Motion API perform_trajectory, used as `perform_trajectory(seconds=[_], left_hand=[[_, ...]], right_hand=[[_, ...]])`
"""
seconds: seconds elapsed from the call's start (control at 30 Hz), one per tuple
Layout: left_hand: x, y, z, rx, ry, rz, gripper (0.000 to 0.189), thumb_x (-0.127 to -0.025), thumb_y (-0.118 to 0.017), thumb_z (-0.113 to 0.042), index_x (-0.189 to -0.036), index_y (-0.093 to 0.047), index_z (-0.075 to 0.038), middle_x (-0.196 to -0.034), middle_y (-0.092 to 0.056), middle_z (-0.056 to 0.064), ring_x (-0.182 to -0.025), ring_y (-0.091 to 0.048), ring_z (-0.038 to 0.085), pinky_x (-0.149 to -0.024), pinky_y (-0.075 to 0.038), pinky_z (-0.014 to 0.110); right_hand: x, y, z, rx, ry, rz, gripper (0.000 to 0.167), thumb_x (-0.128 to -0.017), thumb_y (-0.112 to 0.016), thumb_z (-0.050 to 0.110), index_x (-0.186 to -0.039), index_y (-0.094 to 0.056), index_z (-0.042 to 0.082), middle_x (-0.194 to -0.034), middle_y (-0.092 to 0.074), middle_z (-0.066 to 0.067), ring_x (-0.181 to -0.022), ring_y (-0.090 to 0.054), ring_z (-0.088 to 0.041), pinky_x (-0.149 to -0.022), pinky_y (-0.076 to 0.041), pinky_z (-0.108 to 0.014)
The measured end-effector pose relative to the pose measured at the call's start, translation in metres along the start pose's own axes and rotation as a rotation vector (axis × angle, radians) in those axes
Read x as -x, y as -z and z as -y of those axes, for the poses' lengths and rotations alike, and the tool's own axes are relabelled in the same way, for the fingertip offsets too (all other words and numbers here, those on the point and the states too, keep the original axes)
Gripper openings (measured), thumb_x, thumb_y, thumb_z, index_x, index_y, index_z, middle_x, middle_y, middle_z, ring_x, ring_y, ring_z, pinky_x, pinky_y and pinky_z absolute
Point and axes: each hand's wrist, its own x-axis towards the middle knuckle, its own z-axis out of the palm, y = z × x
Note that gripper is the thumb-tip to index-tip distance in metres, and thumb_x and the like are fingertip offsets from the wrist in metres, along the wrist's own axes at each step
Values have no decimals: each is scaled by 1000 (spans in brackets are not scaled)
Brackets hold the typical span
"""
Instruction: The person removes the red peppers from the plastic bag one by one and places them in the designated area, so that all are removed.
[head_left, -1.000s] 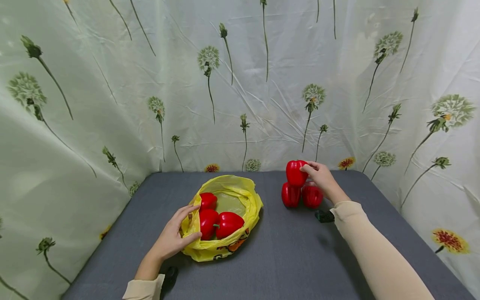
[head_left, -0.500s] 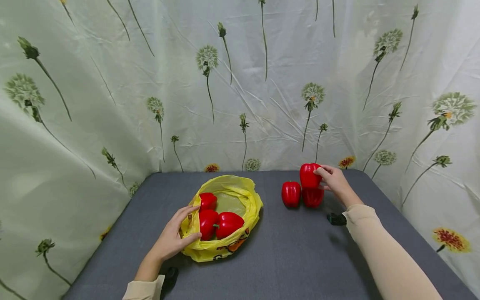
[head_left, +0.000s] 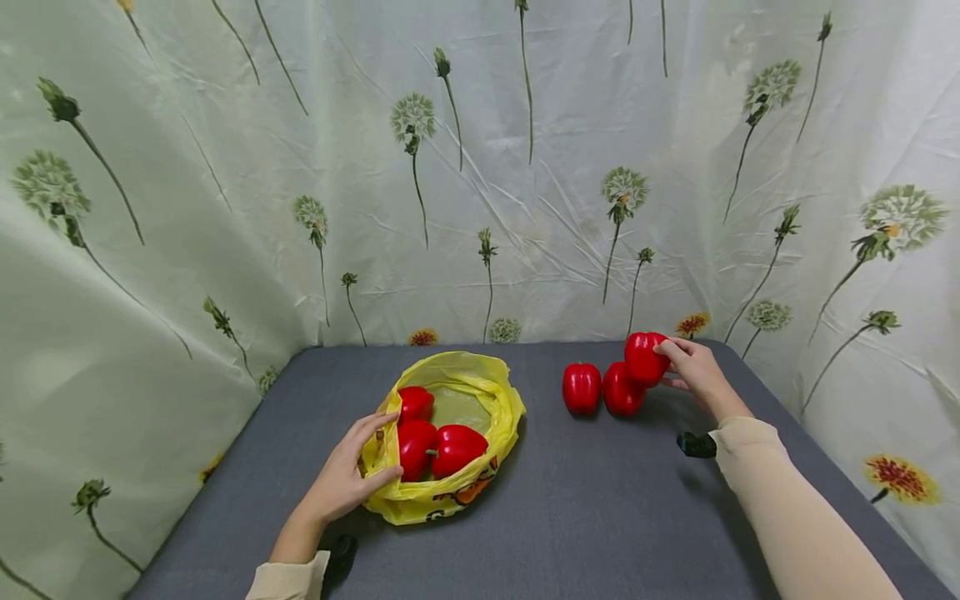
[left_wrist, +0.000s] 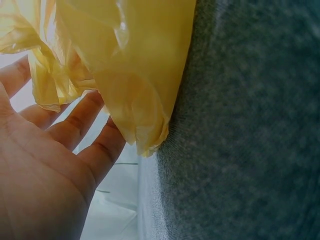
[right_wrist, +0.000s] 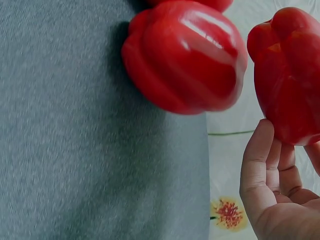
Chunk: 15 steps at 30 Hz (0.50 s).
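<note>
A yellow plastic bag (head_left: 504, 446) stands with its mouth up and 3 red bell peppers inside, one of them the front pepper (head_left: 459, 451). My left hand (head_left: 347, 473) holds the bag's left side, thumb and index finger at the rim. In the left wrist view, the fingers (left_wrist: 75, 125) bend against the yellow plastic, which partly covers them. My right hand (head_left: 693, 367) grips a red bell pepper (head_left: 645, 357) above the table. This pepper overlaps another bell pepper (head_left: 621, 393) in the head view. Beside that one stands a further bell pepper (head_left: 582, 389).
A dark grey cloth covers the table (head_left: 555, 517). Behind and at both sides hangs a pale curtain (head_left: 450, 208) printed with dandelions. A dark wrist device (head_left: 696, 444) sits under the right cuff, another device (head_left: 341, 557) by the left cuff.
My right hand has moved right and slightly down with its bell pepper, from above the left standing pepper past the right one. The left hand and the bag have stayed in place.
</note>
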Motion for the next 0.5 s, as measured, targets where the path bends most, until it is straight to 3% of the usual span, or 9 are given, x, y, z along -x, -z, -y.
perform_trajectory(seconds=[0.13, 0.33, 0.5], left_hand=[[-1, 2, -1, 0, -5, -4, 72, -91, -83, -29, -154, -56, -9, -157, -52, 20, -141, -52, 48, -110, -42, 78], [-2, 2, 0, -9, -10, -9, 72, -90, -83, -30, -154, -56, -10, -157, -52, 20, -141, -52, 48, -110, -41, 79], [-1, 1, 2, -3, -6, -1, 72, -90, -83, -30, -154, -57, -10, -157, -52, 19, -143, -50, 49, -111, -40, 80]], right_hand=[[-1, 7, -3, 3, -5, -2, 70, -108, -42, 40, -160, -38, -6, -155, -48, -28, -93, -63, 0, -92, -64, -34], [-1, 17, -10, -17, -4, -14, 59, -108, -45, 39, -149, -50, -4, -134, -59, -6, -90, -66, 3, -86, -64, -28], [5, 26, -19, 13, -27, 2, 54, -109, -43, 40, -143, -55, -1, -126, -60, 4, -92, -64, 4, -89, -62, -29]])
